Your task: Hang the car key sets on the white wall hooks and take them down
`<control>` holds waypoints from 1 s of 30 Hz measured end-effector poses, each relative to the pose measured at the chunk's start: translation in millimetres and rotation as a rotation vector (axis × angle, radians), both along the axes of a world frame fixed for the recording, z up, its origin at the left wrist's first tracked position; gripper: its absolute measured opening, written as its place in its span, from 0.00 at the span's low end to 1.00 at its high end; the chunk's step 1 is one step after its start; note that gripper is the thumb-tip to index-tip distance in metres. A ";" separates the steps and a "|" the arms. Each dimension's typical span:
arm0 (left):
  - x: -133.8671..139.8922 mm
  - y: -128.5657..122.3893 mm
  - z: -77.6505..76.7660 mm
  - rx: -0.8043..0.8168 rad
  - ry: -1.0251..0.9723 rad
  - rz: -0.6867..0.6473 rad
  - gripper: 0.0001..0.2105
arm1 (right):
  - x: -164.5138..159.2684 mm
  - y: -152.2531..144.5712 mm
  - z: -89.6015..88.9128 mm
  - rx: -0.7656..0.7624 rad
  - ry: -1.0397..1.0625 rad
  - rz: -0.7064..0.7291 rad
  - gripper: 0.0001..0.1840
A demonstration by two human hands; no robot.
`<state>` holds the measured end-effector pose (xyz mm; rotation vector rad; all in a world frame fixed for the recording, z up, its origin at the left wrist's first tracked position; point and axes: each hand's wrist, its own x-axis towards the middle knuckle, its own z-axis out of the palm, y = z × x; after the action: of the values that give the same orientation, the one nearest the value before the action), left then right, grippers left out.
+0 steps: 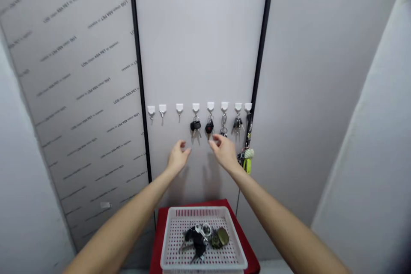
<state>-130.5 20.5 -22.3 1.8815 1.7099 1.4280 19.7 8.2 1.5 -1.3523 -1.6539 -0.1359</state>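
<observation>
My left hand (178, 156) is raised in front of the grey panel, thumb and fingers apart, with nothing in it. My right hand (224, 152) is just below a black car key (209, 127) that hangs from a white hook (210, 106). Its fingertips are slightly apart, and no held thing shows between them. Left of that key, a bunch of black-headed keys (195, 125) hangs above the gap between my hands. A keyring on a metal clip (224, 120) hangs behind my right fingers, which partly hide it.
More keys (238, 123) and a black lanyard (248, 135) with a yellow-green tag (247, 165) hang at the right. Bare white hooks (162, 108) are at the left. A white perforated basket (237, 261) with several keys (197, 239) stands on a red surface (156, 248). Black strips (140, 72) run up the panel.
</observation>
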 end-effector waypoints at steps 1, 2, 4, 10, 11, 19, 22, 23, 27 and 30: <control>4.3 8.3 14.4 0.008 -0.066 0.024 0.19 | -3.1 7.0 13.1 0.033 0.033 -0.048 0.20; 9.6 15.7 26.1 0.001 -0.122 0.036 0.20 | -5.8 13.9 23.1 0.046 0.055 -0.091 0.22; 21.4 27.2 41.6 -0.026 -0.190 0.041 0.21 | -10.4 26.2 34.5 0.026 0.080 -0.158 0.25; 37.8 36.2 52.7 -0.097 -0.198 0.032 0.10 | -9.4 39.5 39.1 -0.135 0.035 -0.214 0.15; 36.9 35.3 54.7 -0.091 -0.196 0.019 0.10 | -7.0 38.8 41.3 -0.132 0.019 -0.209 0.15; 28.7 26.1 103.3 0.120 -0.231 -0.077 0.11 | 1.9 29.0 89.3 0.052 0.042 -0.045 0.17; 27.9 19.5 100.9 0.092 -0.156 -0.164 0.11 | -2.2 18.1 86.3 0.004 -0.045 0.065 0.16; 27.1 16.3 91.7 0.053 -0.119 -0.188 0.11 | -3.2 13.2 77.8 -0.040 -0.088 0.094 0.15; 21.3 -6.1 15.3 -0.184 0.062 -0.243 0.10 | -2.4 -11.7 8.9 -0.275 -0.286 0.100 0.14; 18.0 -31.6 -56.3 -0.379 0.237 -0.285 0.11 | 0.9 -33.8 -59.0 -0.492 -0.440 0.099 0.14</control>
<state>-112.5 -11.0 -78.6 2.0278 1.5864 0.7419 20.7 -25.6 -57.5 -1.6838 -2.2216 0.0424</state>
